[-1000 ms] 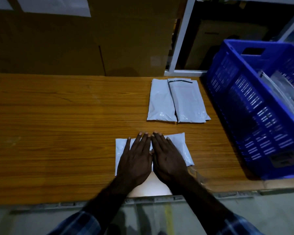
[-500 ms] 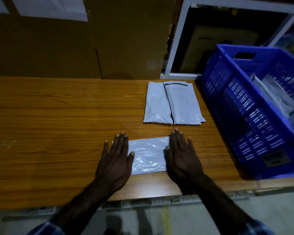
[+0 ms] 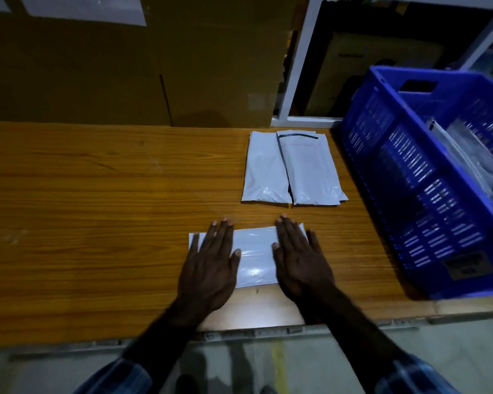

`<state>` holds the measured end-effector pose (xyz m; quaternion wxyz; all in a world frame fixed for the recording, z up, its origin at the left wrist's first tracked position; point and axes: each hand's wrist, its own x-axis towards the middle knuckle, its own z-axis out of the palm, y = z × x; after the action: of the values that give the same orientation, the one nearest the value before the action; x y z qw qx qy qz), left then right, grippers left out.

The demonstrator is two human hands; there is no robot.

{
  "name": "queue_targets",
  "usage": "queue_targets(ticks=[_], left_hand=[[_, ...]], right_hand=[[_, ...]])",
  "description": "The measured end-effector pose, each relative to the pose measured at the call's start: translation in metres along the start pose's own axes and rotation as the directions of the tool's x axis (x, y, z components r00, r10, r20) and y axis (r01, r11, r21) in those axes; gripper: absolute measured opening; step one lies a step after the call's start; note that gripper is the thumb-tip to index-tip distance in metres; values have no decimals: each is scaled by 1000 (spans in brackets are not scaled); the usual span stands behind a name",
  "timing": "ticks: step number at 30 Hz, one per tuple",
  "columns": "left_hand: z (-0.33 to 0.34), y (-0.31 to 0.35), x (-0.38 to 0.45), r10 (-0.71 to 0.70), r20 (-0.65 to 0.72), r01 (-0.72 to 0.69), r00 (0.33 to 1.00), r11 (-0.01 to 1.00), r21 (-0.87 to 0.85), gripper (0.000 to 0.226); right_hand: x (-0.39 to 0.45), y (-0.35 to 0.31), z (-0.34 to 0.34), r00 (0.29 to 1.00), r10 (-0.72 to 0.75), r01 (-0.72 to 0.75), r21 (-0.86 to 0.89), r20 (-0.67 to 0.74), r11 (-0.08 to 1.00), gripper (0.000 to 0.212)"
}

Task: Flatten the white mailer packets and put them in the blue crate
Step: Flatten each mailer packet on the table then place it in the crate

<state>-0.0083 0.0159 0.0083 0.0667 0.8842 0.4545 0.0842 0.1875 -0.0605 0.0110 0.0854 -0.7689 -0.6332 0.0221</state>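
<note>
Both hands lie flat with straight fingers on one white packet (image 3: 254, 255) near the front edge of the worktop (image 3: 97, 209): the left hand (image 3: 211, 263) covers its left end and the right hand (image 3: 299, 260) its right end, grasping nothing. Set apart like this, the palms likely press trapped air out and smooth the plastic so it will lie flat for stacking. Two more packets (image 3: 292, 169) wait side by side further back, close to the blue crate (image 3: 410, 177) that stands at the right end of the worktop, probably kept within easy reach. Pale packets already lie inside the crate, but the dim light and the crate wall hide how many. Both hands cover the ends of the pressed packet, so any creases there cannot be seen. Sleeves are cut off at the bottom edge.
</note>
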Motion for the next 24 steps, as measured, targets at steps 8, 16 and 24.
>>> queue_targets(ticks=[8, 16, 24], left_hand=[[-15, 8, 1, -39, 8, 39, 999, 998, -45, 65], [-3, 5, -9, 46, 63, -45, 997, 999, -14, 60], [-30, -50, -41, 58, 40, -55, 998, 996, -65, 76]], right_hand=[[0, -17, -9, 998, -64, 64, 37, -2, 997, 59], [-9, 1, -3, 999, -48, 47, 30, 9, 998, 59], [-32, 31, -26, 986, -161, 157, 82, 52, 984, 68]])
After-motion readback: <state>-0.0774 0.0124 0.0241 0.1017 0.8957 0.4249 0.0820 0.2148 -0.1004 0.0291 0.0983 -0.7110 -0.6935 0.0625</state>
